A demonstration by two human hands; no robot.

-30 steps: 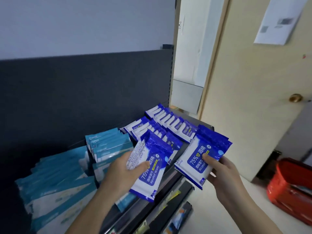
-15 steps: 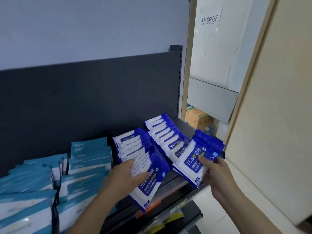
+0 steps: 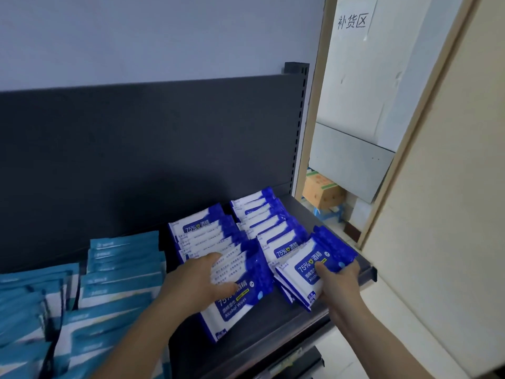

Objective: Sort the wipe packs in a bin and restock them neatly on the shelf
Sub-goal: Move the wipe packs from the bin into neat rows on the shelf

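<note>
**Fingers.** The left hand [image 3: 202,283] gripped one wipe pack, hereafter the left pack [image 3: 240,305], with the thumb lying across its printed face. The other fingers were largely hidden behind it. The right hand [image 3: 337,280] pinched the right stack [image 3: 308,266], thumb on the top face and fingers underneath. I could make out at least two packs in that stack but could not read the exact number.

**Appearance.** Each pack was a flat soft pouch. It was white at one end and dark blue at the other, and a blue label read "75%" and "Alcohol Wipes".

**Location.** I saw the left pack tilted over the front middle of the shelf [image 3: 273,332], its upper end against the left row [image 3: 202,236]. The right stack sat near the shelf's front right corner, touching the front of the right row [image 3: 262,214].

**Count.**
- Hands: two.
- Rows of blue packs: two, side by side and running toward the back edge. The packs overlapped, and at least five were visible in each row.
- Teal packs [image 3: 123,269]: several stacks on the shelf's left part, number unreadable.

**Surroundings.** A dark back panel [image 3: 136,160] rose behind the shelf. Past the right end I saw one cardboard box [image 3: 319,192] and one paper sign [image 3: 352,21].
</note>
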